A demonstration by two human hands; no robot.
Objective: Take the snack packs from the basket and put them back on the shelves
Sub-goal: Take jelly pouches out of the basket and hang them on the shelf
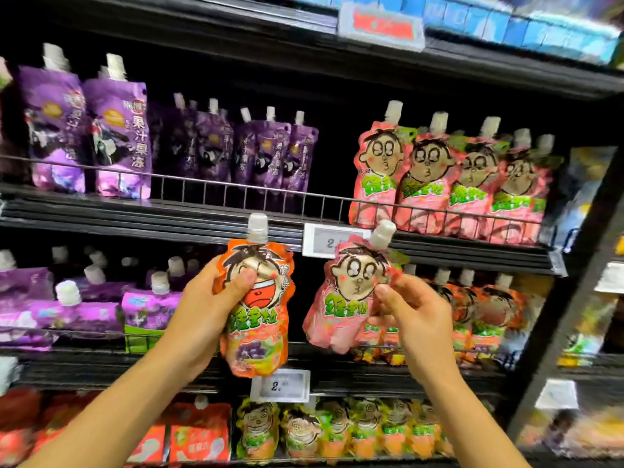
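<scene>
Black store shelves with wire front rails, filling the whole view. Middle shelf: purple spouted packs left, row of pink pouches right, upright behind the rail. Lower shelf: purple packs lying tumbled at left, orange pouches standing at right. Bottom shelf: green-yellow pouches and red packs. Price tags clipped to shelf edges. Basket not in view.

Orange pouch held upright in front of the lower shelf, left hand wrapped round its side, thumb pressed on the printed face. Pink pouch held tilted, spout leaning right, right hand pinching its right edge between thumb and curled fingers.

Handling, judged: soft film pouches, likely gel or liquid inside, so light-to-moderate weight, squashy, glossy and a bit slippery. Best taken round the body or just under the stiff white cap; edge pinch lets the pouch swing. Not fragile, but apt to flop over if not leaned on neighbours.

In the way: wire rail needs lifting over; pink row looks tightly packed, gap hard to see. Orange row partly hidden behind right hand. Picture blurred at the edges.
</scene>
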